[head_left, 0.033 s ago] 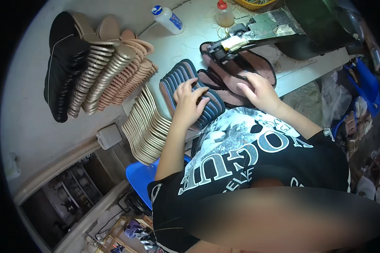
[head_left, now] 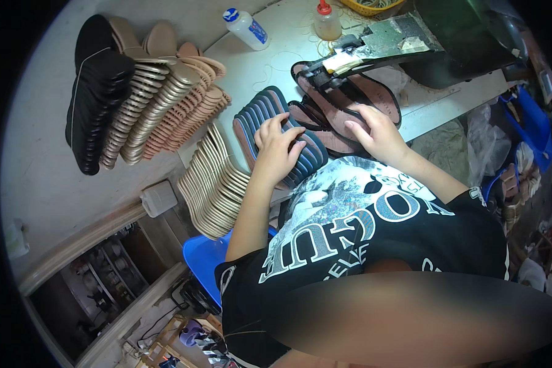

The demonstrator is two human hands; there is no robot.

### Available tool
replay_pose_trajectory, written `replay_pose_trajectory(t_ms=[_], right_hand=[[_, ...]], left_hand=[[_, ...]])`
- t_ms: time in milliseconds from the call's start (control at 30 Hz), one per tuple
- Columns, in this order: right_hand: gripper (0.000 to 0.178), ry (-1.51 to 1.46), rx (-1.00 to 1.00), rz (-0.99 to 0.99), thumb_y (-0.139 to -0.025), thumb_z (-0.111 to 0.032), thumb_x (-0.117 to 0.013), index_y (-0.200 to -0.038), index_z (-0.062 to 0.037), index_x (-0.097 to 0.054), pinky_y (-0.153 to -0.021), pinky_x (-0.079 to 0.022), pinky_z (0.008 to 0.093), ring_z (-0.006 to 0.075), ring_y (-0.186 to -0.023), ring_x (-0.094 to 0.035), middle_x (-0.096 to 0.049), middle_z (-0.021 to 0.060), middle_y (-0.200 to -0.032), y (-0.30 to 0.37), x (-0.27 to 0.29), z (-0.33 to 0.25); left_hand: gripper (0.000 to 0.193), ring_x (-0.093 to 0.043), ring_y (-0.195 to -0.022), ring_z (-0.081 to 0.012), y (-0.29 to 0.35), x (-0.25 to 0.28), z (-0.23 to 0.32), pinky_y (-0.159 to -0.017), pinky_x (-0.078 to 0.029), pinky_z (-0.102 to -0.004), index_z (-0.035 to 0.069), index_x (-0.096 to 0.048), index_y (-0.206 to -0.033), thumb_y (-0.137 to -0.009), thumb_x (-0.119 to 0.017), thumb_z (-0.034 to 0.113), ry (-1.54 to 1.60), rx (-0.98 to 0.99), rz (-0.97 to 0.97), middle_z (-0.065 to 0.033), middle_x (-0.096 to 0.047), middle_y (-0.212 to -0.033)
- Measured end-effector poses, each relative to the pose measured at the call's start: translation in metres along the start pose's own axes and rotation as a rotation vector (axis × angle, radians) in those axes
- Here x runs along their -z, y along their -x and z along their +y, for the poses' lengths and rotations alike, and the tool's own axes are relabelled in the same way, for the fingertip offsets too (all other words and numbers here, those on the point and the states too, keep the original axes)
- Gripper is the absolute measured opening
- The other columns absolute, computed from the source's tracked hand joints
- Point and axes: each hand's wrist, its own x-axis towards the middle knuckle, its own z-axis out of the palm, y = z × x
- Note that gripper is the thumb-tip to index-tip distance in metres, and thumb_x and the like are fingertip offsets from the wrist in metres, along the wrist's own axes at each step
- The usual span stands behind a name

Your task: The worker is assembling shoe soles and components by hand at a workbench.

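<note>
My left hand (head_left: 279,146) lies over a row of dark-edged insoles (head_left: 262,110), its fingers spread and bent across their edges. My right hand (head_left: 377,134) rests on a pinkish-brown insole (head_left: 325,110) with a black border, thumb and forefinger apart; its other fingers are partly hidden. More insoles of this kind overlap around it, one (head_left: 377,95) to the right and a smaller-looking dark piece (head_left: 306,116) to the left. The toe end of the middle insole reaches beneath the head of a sewing machine (head_left: 331,70).
Gold insoles (head_left: 211,190) stand bundled left of my left hand. Further left are black (head_left: 98,116), metallic (head_left: 159,98) and pink (head_left: 196,110) bundles. A white bottle (head_left: 246,29), a red-capped squeeze bottle (head_left: 327,24) and a yellow basket (head_left: 368,7) stand at the back. A blue chair (head_left: 202,257) is beside me.
</note>
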Motion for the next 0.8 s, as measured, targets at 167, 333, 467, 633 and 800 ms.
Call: replay_pose_trajectory(t_ms=[167, 333, 467, 633, 800], right_hand=[[0.029, 0.354, 0.207, -0.047, -0.078, -0.009, -0.063, -0.108, -0.01, -0.062, -0.099, -0.025, 0.0458, 0.0273, -0.121, -0.042, -0.05, 0.012, -0.126, 0.003, -0.004, -0.007], [0.017, -0.148, 0.369, -0.132, -0.077, 0.0, -0.063, -0.094, -0.0014, -0.065, -0.086, -0.045, 0.0363, 0.0262, -0.102, -0.059, -0.064, 0.0108, -0.103, -0.005, -0.019, -0.026], [0.049, -0.299, 0.086, -0.288, -0.083, -0.016, -0.065, -0.123, 0.0035, -0.046, -0.087, -0.048, 0.0365, 0.0296, -0.106, -0.058, -0.058, 0.0216, -0.113, -0.012, -0.047, -0.029], [0.042, -0.487, -0.071, -0.374, -0.085, -0.016, -0.066, -0.119, 0.005, -0.053, -0.083, -0.051, 0.0304, 0.0218, -0.094, -0.066, -0.066, 0.0185, -0.102, -0.026, -0.057, -0.033], [0.036, -0.132, 0.043, -0.421, -0.082, -0.011, -0.065, -0.116, -0.0033, -0.056, -0.075, -0.052, 0.0326, 0.0252, -0.086, -0.068, -0.068, 0.0173, -0.093, -0.042, -0.029, -0.053]], left_hand=[[0.022, -0.038, -0.121, -0.0327, -0.01, -0.001, -0.002, -0.103, -0.024, -0.045, 0.011, -0.063, -0.097, -0.076, -0.066, 0.018, -0.058, -0.046, -0.01, -0.0117, -0.048, -0.125], [0.019, -0.044, -0.113, -0.0295, -0.022, 0.002, -0.006, -0.098, -0.029, -0.0437, 0.008, -0.058, -0.088, -0.072, -0.067, 0.01, -0.009, -0.16, -0.115, -0.0072, -0.054, -0.109], [0.017, -0.049, -0.106, -0.0264, -0.018, 0.014, -0.011, -0.095, -0.031, -0.0419, 0.008, -0.057, -0.084, -0.071, -0.068, 0.006, 0.075, -0.204, -0.101, -0.0035, -0.058, -0.092], [0.015, -0.05, -0.102, -0.0246, -0.011, 0.022, -0.003, -0.093, -0.031, -0.0396, 0.007, -0.056, -0.083, -0.073, -0.067, 0.007, 0.196, -0.146, 0.028, -0.0034, -0.058, -0.088], [0.011, -0.05, -0.105, -0.0264, -0.001, 0.014, 0.006, -0.096, -0.032, -0.0389, 0.006, -0.06, -0.08, -0.074, -0.068, 0.009, 0.299, -0.063, 0.234, -0.0065, -0.061, -0.098]])
